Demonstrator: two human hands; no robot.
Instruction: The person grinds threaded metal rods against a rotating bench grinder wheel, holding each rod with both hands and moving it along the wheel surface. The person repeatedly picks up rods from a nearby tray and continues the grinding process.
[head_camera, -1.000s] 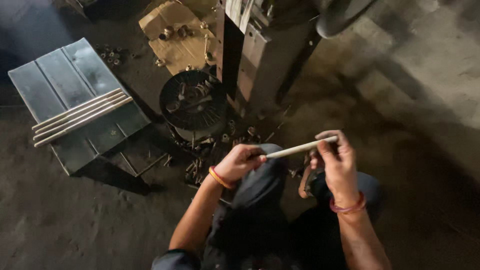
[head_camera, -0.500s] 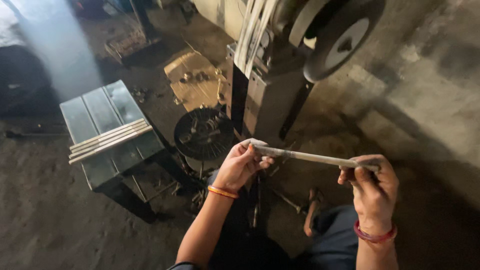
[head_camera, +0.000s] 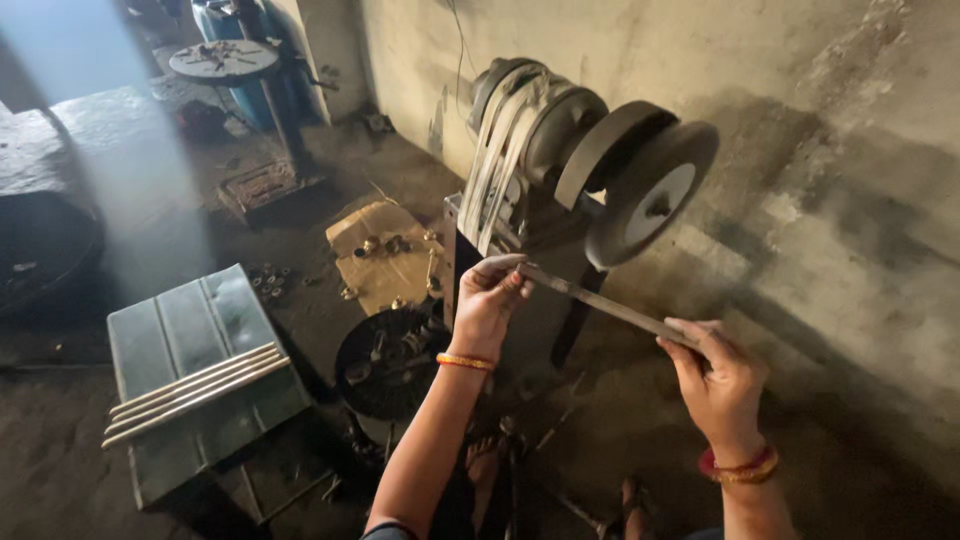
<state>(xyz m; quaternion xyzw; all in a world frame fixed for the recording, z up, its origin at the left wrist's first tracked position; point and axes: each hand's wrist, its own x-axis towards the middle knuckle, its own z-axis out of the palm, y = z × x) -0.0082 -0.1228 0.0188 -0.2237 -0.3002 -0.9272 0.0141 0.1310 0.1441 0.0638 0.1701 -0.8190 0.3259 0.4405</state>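
I hold a long thin metal rod (head_camera: 600, 303) by both ends, just below a grinding wheel (head_camera: 650, 195). My left hand (head_camera: 490, 300) grips the rod's left end next to the machine's belt pulley (head_camera: 505, 130). My right hand (head_camera: 715, 375) pinches the right end, lower and nearer the wall. The rod slants down from left to right and passes close under the wheel; whether it touches the wheel is unclear.
A grey metal stool (head_camera: 195, 375) at the left carries several similar rods (head_camera: 195, 393). A black round metal part (head_camera: 390, 365) lies on the floor beside cardboard (head_camera: 385, 255) with small fittings. A pedestal stand (head_camera: 225, 62) is at the back left. The wall (head_camera: 850, 200) is close on the right.
My view has tilted up from the floor to the grinder. Both hands have lifted the rod from my lap to the grinding wheel, and my hands have spread to its ends.
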